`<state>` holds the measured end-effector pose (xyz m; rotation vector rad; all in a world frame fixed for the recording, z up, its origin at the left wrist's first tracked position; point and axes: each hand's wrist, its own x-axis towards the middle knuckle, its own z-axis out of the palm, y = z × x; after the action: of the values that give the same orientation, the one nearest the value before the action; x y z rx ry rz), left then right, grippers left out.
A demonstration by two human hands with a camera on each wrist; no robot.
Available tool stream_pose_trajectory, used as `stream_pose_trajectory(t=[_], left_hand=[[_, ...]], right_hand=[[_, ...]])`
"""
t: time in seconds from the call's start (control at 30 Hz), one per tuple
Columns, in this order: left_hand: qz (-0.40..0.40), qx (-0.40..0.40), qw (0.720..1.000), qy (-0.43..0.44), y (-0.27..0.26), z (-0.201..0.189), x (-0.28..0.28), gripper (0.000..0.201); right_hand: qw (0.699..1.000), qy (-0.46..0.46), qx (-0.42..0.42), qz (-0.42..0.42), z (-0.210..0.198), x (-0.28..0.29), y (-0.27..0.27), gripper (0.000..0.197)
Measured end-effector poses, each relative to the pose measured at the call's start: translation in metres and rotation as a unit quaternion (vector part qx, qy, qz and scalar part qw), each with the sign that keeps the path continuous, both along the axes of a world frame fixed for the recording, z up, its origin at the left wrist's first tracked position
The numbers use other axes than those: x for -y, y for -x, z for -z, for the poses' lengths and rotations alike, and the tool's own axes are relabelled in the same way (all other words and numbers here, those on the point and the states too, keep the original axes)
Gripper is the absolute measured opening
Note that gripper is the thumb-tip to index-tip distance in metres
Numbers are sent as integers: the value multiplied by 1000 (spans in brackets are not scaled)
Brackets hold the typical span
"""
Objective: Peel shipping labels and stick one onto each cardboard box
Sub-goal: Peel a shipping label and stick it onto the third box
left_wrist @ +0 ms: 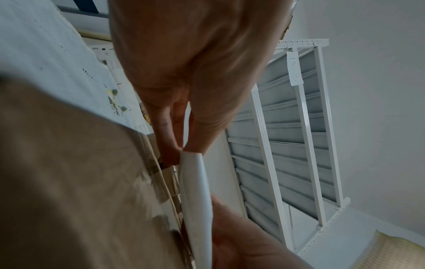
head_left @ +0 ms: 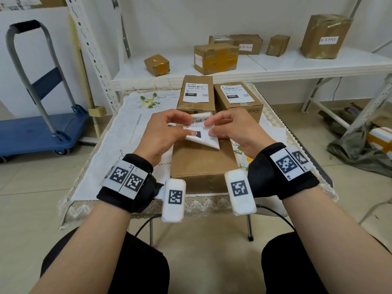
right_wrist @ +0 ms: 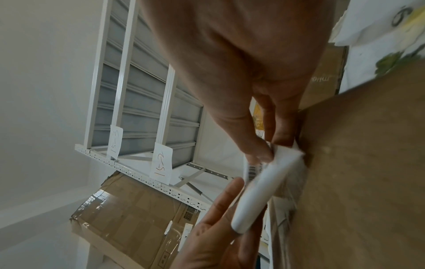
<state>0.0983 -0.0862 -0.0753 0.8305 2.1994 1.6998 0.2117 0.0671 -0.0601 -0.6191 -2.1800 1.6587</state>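
Both hands pinch the label (head_left: 201, 132) just above the near box (head_left: 201, 162) on the bench: left hand (head_left: 165, 132) holds one edge, right hand (head_left: 233, 128) the other. Peel slowly and low, keeping the sticky side off the fingers.

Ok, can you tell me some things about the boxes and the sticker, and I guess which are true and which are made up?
1. Both hands hold the shipping label. True: the left hand and the right hand each pinch it.
2. The nearest box already has a label stuck on top. False: its top is bare brown cardboard.
3. Two boxes behind it carry labels. True: the left labelled box and the right labelled box.
4. The blue cart stands on the person's right. False: it stands on their left.
5. The shelf holds no boxes. False: several brown boxes sit on it.
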Motion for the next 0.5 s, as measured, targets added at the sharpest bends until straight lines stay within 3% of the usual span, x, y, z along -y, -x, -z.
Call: stream_pose_trajectory(t=[0.5], left_hand=[[-10,-62,996,69,-4,0,-2,14]], right_hand=[[1000,0,15,7,3,-3,1,22]])
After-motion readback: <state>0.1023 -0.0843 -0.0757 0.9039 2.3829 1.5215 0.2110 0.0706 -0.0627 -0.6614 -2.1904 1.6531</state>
